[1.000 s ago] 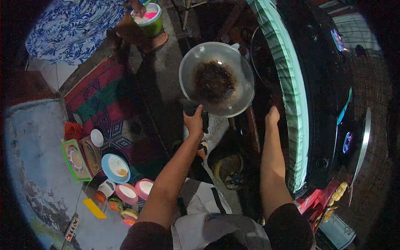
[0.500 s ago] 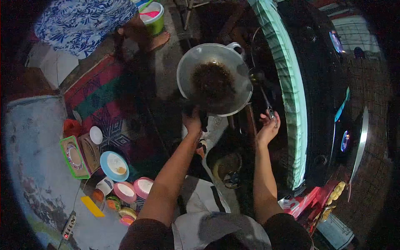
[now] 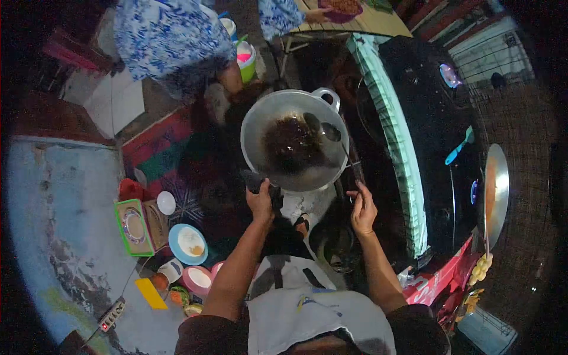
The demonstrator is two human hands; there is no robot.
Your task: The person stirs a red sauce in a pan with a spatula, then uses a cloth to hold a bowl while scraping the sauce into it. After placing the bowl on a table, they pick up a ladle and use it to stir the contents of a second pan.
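A big grey metal wok (image 3: 254,127) with a loop handle at its far side hangs in front of me, dark brown liquid (image 3: 293,142) pooled in its bottom. My left hand (image 3: 259,204) is closed on the near-left side of the wok, with a dark cloth (image 3: 252,177) between palm and metal. In my right hand (image 3: 364,210) is the handle of a ladle (image 3: 330,131). The ladle's dark bowl hangs over the right inside of the wok, above the liquid.
To the right stands a black stove (image 3: 426,100) with lit burners, edged by a green ruffled cloth (image 3: 402,148). A turquoise spatula (image 3: 455,152) and a large round metal pan (image 3: 498,195) are there. Bowls (image 3: 189,244) sit at lower left. A person in patterned clothing (image 3: 171,35) is ahead.
The ladle has swung left from outside the wok's right rim to over its inside. My view has shifted, showing more of the person and a table ahead.
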